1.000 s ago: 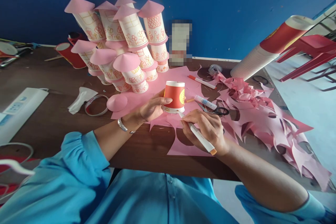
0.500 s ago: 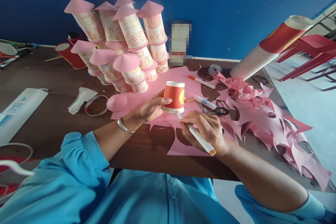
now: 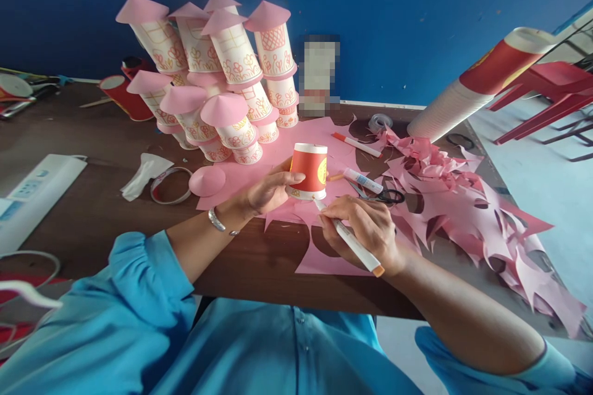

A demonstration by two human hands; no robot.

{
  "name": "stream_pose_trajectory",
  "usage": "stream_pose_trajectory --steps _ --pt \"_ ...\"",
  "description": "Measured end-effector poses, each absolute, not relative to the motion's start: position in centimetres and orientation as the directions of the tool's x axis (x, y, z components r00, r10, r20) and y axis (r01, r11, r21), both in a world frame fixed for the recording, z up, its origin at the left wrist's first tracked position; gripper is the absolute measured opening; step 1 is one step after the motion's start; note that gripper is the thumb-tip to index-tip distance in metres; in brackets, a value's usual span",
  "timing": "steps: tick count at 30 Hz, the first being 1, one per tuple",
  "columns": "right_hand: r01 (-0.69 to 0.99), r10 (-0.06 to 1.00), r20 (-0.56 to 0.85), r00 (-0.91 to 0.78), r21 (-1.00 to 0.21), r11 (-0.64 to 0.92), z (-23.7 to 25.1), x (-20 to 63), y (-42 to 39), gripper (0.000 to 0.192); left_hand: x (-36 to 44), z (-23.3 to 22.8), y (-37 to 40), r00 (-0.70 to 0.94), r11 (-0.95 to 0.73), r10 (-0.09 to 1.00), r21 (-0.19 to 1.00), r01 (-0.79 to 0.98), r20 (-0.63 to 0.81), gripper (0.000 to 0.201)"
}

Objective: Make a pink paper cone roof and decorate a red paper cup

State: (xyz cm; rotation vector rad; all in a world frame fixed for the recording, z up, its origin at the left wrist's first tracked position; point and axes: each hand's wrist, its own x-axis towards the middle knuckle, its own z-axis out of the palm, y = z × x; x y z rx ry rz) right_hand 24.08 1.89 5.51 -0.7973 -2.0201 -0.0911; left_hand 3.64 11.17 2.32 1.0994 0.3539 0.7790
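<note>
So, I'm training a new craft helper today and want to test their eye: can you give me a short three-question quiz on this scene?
1. True or false: the left hand grips the red paper cup, which stands upside down on the pink paper sheet.
2. What does the right hand hold? A) scissors B) a marker C) a tape roll
3. Fill in: the marker tip meets the cup at its ____ rim.

Key
1. True.
2. B. The scissors lie on the table, beyond the right hand.
3. Lower.
</note>
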Motion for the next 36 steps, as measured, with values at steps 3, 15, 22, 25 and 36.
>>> stream_pose_trajectory --steps 3,15,22,25,36 --pt "0.571 0.505 0.785 -0.357 -0.245 0.784 5.4 24.1 1.9 0.021 3.7 2.4 11.2 0.694 0.237 0.712 0.893 -0.382 0.108 0.033" --pt "0.577 0.508 0.788 -0.348 -0.247 0.778 5.3 24.1 2.0 0.018 3.5 1.6 11.3 0.683 0.22 0.72 0.895 -0.388 0.119 0.038" --pt "0.594 0.503 0.798 -0.33 -0.239 0.768 5.5 24.0 2.0 0.019 3.4 1.6 11.3 0.692 0.213 0.708 0.893 -0.395 0.137 0.04" --pt "0.603 0.509 0.796 -0.329 -0.238 0.761 5.4 24.1 1.9 0.02 3.4 1.7 11.3 0.694 0.224 0.707 0.889 -0.401 0.135 0.041" --pt "0.599 0.514 0.789 -0.336 -0.242 0.763 5.6 24.0 1.9 0.021 3.4 1.7 11.4 0.709 0.233 0.692 0.887 -0.399 0.137 0.041"
